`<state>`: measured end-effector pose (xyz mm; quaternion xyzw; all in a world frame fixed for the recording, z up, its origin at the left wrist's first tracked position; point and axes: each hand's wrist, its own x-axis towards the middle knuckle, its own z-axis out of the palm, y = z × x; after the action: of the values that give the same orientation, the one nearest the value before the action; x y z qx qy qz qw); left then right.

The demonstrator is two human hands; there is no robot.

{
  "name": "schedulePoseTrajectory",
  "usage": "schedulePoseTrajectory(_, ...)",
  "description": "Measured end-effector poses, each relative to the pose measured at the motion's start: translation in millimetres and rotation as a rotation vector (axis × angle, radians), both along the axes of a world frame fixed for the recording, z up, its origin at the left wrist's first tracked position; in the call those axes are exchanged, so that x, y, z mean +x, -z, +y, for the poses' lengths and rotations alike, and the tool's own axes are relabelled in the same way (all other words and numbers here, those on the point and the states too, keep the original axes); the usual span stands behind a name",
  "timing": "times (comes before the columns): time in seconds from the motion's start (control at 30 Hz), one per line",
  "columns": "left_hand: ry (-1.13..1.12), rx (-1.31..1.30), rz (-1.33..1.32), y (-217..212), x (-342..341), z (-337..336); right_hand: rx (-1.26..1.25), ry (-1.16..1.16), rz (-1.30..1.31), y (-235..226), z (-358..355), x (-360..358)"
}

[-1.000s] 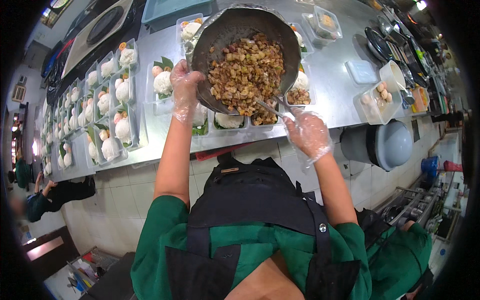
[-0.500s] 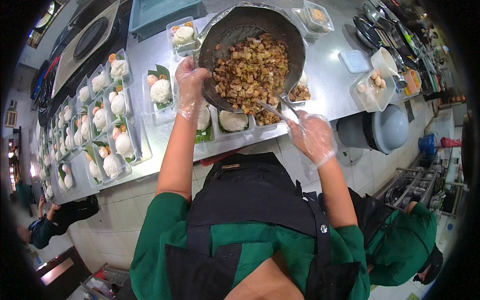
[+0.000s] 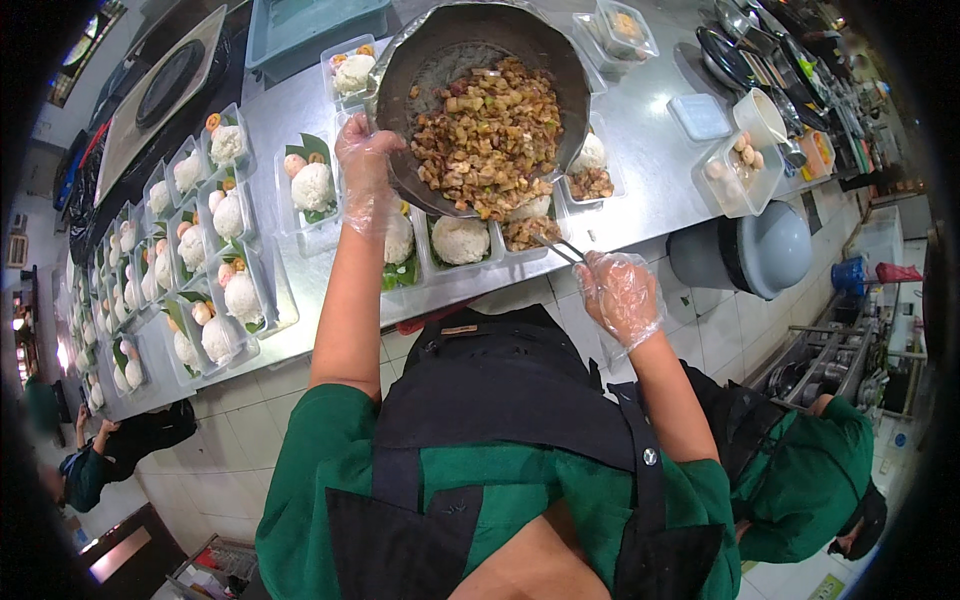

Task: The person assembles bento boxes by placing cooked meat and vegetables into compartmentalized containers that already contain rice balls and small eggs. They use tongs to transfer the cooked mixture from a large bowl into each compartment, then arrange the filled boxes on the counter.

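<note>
1. Here, the left hand (image 3: 366,172), in a clear glove, curls its fingers closed over the rim of the dark wok (image 3: 440,60), tilted above the fingers.
2. The right hand (image 3: 620,295) pinches metal tongs (image 3: 556,246); their tips reach a meal tray (image 3: 530,228) beyond the fingertips.
3. The stir-fried filling (image 3: 490,135) lies inside the wok.

The pan (image 3: 485,105) of chopped food has tipped a little further toward the near trays (image 3: 465,240). The right hand (image 3: 620,295) has drawn back from the pan's rim toward the body, its metal tongs (image 3: 558,247) now outside the pan.
</note>
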<state>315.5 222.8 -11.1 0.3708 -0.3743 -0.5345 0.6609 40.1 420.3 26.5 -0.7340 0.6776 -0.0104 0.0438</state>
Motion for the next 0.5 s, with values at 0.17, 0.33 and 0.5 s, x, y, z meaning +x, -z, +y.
schedulePoseTrajectory(0.17, -0.038, 0.021, 0.039, -9, 3, 3, -0.001, 0.013, -0.016, -6, -5, -7)
schedulePoseTrajectory(0.33, -0.045, 0.027, 0.049, -13, 8, 4, -0.012, 0.022, -0.093, -23, -9, -21)
schedulePoseTrajectory(0.5, -0.082, 0.065, 0.028, -12, 12, -11, -0.173, 0.009, -0.277, -47, -18, -33)
